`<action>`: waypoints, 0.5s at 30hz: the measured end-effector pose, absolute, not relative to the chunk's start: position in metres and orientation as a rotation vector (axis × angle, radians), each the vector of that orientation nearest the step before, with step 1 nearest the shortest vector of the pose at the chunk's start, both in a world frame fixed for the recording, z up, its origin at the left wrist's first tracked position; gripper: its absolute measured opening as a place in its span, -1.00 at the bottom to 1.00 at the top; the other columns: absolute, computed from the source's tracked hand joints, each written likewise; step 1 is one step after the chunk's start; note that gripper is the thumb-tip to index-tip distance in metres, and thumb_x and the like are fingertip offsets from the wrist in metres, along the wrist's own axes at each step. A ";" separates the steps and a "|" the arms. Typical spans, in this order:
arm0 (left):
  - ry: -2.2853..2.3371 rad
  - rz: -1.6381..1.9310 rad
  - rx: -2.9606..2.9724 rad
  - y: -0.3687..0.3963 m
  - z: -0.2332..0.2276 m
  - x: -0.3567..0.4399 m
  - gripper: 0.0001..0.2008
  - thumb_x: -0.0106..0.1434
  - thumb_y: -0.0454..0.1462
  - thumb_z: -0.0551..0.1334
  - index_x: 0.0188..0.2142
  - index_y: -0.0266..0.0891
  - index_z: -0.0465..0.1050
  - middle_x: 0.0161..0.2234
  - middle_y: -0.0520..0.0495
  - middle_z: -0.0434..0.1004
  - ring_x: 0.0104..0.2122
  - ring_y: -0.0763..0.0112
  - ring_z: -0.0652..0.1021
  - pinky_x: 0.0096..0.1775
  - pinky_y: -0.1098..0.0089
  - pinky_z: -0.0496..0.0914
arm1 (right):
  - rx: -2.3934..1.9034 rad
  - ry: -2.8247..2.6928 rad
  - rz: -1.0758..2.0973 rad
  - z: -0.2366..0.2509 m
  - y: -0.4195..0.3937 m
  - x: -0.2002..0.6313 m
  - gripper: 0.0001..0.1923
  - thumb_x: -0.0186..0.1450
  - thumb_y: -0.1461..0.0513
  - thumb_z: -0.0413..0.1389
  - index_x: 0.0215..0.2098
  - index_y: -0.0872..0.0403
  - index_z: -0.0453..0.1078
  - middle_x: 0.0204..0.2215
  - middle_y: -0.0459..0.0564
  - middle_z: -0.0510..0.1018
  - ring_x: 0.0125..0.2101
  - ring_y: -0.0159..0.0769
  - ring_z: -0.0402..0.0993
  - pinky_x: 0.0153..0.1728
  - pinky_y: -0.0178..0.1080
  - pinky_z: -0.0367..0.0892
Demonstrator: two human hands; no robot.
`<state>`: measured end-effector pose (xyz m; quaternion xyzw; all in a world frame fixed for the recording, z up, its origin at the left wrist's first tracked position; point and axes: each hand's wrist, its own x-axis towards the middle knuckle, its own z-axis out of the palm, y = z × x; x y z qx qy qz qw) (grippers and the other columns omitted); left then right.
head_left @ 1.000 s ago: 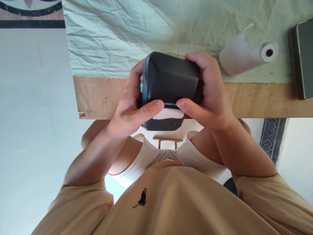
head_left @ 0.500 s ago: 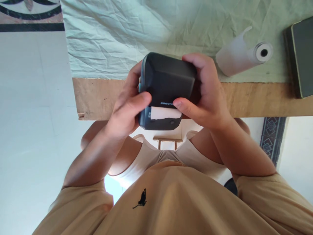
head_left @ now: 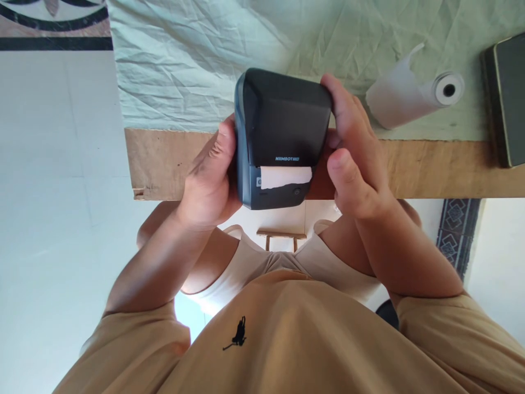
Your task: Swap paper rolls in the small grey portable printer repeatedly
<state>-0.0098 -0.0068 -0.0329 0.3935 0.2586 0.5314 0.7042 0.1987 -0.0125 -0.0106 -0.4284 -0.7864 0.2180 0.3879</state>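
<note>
A dark label printer marked NIIMBOT is held up over the table's front edge, with a torn-edged strip of white paper sticking out of its slot. My left hand grips the printer's left side; its thumb lies along that side and its other fingers are hidden behind or below. At the right side, my right hand has its fingers against the upper right edge, some of them out of sight. Its thumb is lifted off the casing.
A partly unrolled white paper roll lies on the pale green cloth to the right. Beyond it is a dark flat box-like object. The bare wooden table edge runs in front, above my lap.
The printer has risen slightly away from my body and tilted. Both thumbs have left its front face, the left one moving to the side and the right one lifting clear.
</note>
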 end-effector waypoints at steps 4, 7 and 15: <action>0.740 1.194 0.721 -0.015 -0.019 -0.004 -0.58 0.48 -0.01 0.04 -0.16 -0.22 0.57 -0.14 -0.12 0.64 0.37 0.14 0.35 0.32 0.09 0.41 | -1.033 -1.997 0.637 -0.013 -0.013 0.200 -0.34 0.45 -0.17 -0.19 0.45 -0.21 0.04 0.25 -0.04 0.34 0.18 -0.24 0.40 -0.01 -0.25 0.53; 0.827 1.229 0.641 -0.021 -0.010 0.000 -0.49 0.54 -0.11 -0.11 -0.17 -0.23 0.59 -0.22 -0.10 0.63 0.27 0.21 0.48 0.22 0.12 0.51 | -0.979 -1.991 0.644 -0.014 -0.012 0.200 -0.28 0.44 -0.17 -0.15 0.46 -0.10 0.04 0.26 0.05 0.32 0.27 -0.14 0.29 -0.02 -0.20 0.54; 0.833 1.356 0.695 -0.019 -0.016 -0.002 -0.61 0.47 -0.16 0.12 -0.42 -0.18 0.60 -0.46 0.02 0.57 -0.45 0.45 0.52 -0.16 0.40 0.55 | -0.951 -2.102 0.587 -0.014 -0.006 0.201 -0.10 0.33 -0.17 0.08 0.47 0.01 -0.06 0.32 0.22 0.24 0.29 0.03 0.30 0.16 0.04 0.51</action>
